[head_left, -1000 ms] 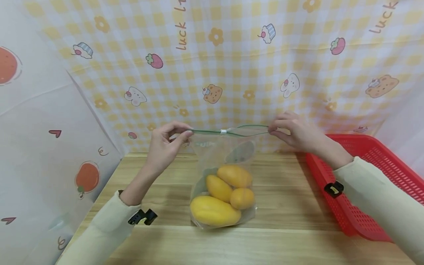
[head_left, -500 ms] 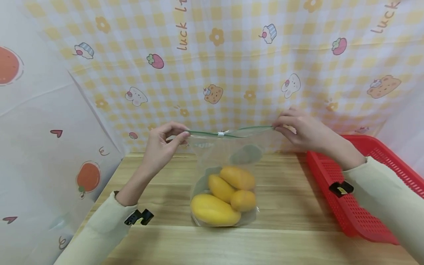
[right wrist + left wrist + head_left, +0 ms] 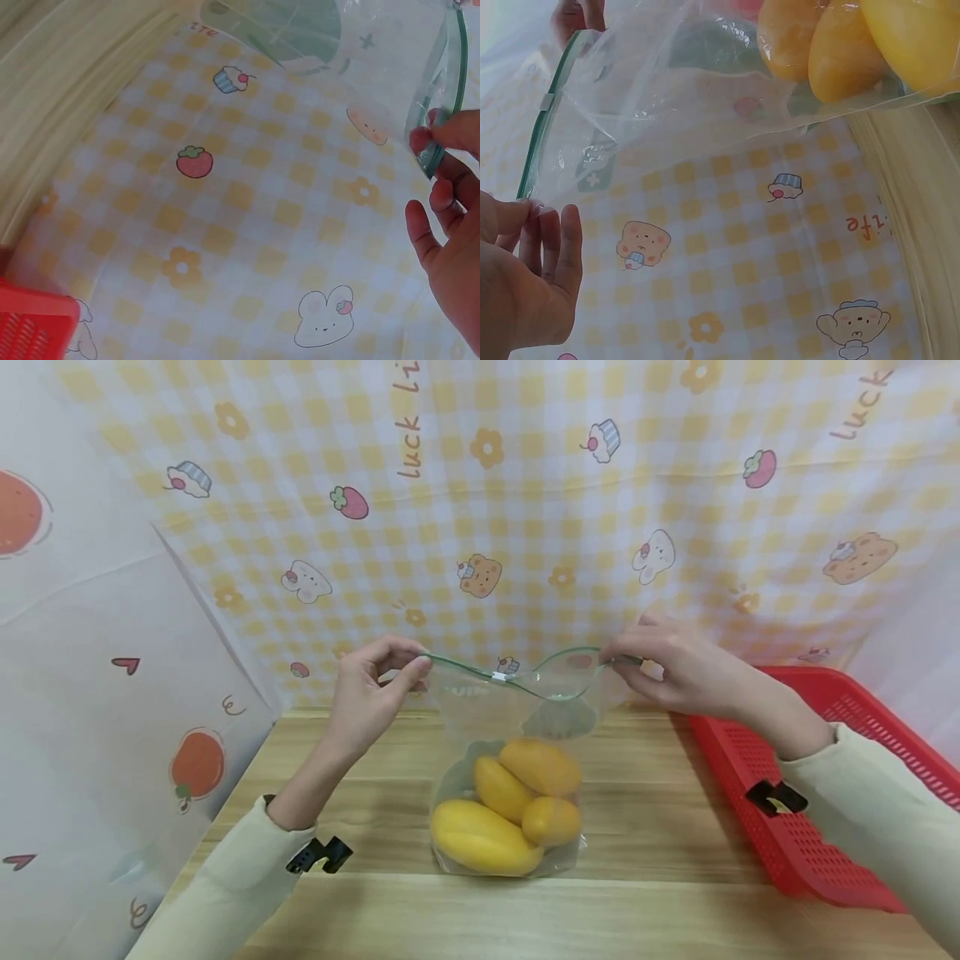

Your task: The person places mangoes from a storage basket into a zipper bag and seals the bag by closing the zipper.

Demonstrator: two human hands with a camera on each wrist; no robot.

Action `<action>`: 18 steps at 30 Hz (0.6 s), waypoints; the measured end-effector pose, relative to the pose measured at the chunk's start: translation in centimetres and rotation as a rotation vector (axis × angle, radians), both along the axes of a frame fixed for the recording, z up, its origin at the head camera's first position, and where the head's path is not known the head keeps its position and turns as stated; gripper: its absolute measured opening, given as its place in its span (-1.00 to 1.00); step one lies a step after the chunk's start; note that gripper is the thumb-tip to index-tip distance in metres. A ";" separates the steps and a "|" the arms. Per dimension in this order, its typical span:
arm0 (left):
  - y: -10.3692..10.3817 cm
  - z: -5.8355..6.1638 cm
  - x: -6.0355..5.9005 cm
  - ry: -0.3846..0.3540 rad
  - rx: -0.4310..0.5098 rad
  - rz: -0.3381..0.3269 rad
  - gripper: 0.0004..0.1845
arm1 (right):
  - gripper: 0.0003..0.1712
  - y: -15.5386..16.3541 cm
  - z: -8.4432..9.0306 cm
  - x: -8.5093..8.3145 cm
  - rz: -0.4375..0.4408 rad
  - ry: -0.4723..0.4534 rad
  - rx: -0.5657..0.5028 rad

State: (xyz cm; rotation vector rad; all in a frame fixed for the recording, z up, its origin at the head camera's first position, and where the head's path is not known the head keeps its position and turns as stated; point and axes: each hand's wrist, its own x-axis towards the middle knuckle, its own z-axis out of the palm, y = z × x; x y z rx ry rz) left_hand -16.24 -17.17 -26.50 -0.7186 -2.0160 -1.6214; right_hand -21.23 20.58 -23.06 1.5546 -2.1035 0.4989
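A clear slider zip bag [image 3: 480, 718] stands upright on the wooden table, with several yellow mangoes [image 3: 487, 837] in its lower part. Along its top runs a green zip strip with a white slider [image 3: 499, 677] near the middle. Left of the slider the strip lies closed; to the right the two green edges bow apart. My left hand [image 3: 372, 693] pinches the left top corner between thumb and fingers. At the right end of the mouth, my right hand [image 3: 678, 664] pinches the green edge. In the right wrist view, the right fingertips grip the strip's end [image 3: 431, 154].
A red plastic basket [image 3: 750, 777] stands on the right of the table, partly under the right forearm. Behind the table hangs a yellow checked cloth [image 3: 525, 527]. A white printed sheet [image 3: 90, 710] covers the left side.
The right hand first moved right, pulling the bag's top taut, then came back left. The right part of the mouth now bows wider and the slider sits slightly lower.
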 end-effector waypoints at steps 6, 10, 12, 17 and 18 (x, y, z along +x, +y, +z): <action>0.2 -0.2 -0.1 0.005 -0.001 0.013 -0.94 | -0.63 -0.4 -0.2 0.2 0.037 -0.058 0.044; 0.2 -0.4 -0.1 0.004 0.001 0.022 -0.94 | -0.61 -0.6 -0.4 0.5 0.074 -0.119 0.063; 0.2 -0.4 -0.1 0.005 0.000 0.021 -0.95 | -0.65 -0.7 -0.5 0.7 0.083 -0.147 0.066; -0.1 -0.4 -0.2 -0.014 -0.007 0.011 -0.95 | -0.85 -0.4 -0.6 0.9 0.121 -0.214 0.061; -0.1 -0.3 -0.3 -0.021 -0.009 0.008 -0.96 | -0.83 -0.3 -0.5 0.9 0.134 -0.227 0.057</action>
